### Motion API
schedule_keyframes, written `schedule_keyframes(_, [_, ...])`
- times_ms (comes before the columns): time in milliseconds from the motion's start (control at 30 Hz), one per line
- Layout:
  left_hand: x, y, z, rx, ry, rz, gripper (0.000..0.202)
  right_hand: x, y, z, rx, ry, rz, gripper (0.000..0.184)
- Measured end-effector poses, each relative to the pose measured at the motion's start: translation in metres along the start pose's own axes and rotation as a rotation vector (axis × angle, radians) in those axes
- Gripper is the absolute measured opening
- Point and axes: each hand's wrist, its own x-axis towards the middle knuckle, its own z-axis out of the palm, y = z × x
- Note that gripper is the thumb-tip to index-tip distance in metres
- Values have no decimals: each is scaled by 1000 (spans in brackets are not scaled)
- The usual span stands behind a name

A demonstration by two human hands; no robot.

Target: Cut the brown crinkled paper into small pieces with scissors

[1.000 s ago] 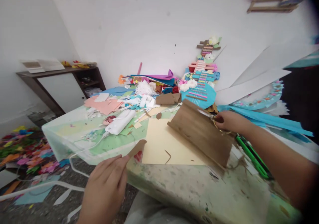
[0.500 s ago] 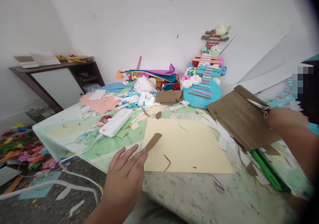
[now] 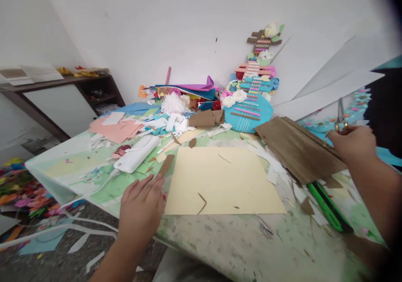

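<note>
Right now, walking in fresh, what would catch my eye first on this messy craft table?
Probably the large pale yellow paper sheet lying flat at the table's middle, with the left hand pinching a small brown paper strip at its left edge. At right, the right hand holds scissors and a brown corrugated cardboard piece; a turquoise paper guitar leans behind.

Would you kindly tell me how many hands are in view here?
2: the left hand at the table's near edge by a brown strip; the right hand at right, holding scissors.
</note>
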Motion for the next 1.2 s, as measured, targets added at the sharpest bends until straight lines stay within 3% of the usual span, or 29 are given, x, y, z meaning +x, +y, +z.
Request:
schedule_keyframes(67, [0, 0, 4, 15, -93, -38, 27, -17, -20, -11, 179, -128, -54, 40])
schedule_keyframes(133, [2, 1, 6, 41, -206, -85, 31, -42, -48, -14, 270, -272, -240, 40])
schedule_keyframes(233, [7, 6, 3, 66, -334, -123, 35, -84, -98, 1, 311, -378, -368, 41])
schedule_keyframes(367, [17, 32, -14, -90, -399, 15, 38, -127, -156, 35, 258, -552, -597, 25])
schedule_keyframes(467, [22, 56, -21, -238, -491, 142, 35, -144, -179, 49, 206, -611, -725, 18])
schedule_keyframes(633, [25, 66, -18, -239, -675, 120, 18, -149, -184, 48, 151, -687, -897, 11])
schedule_keyframes(833, [24, 65, -16, -307, -641, 155, 23, -148, -168, 40, 136, -757, -951, 10])
schedule_keyframes(1033, [26, 65, -7, -307, -694, 200, 21, -150, -158, 41, 134, -775, -951, 12])
schedule_keyframes(1200, [51, 69, -8, -318, -649, 156, 23, -118, -173, 46, 140, -649, -889, 10])
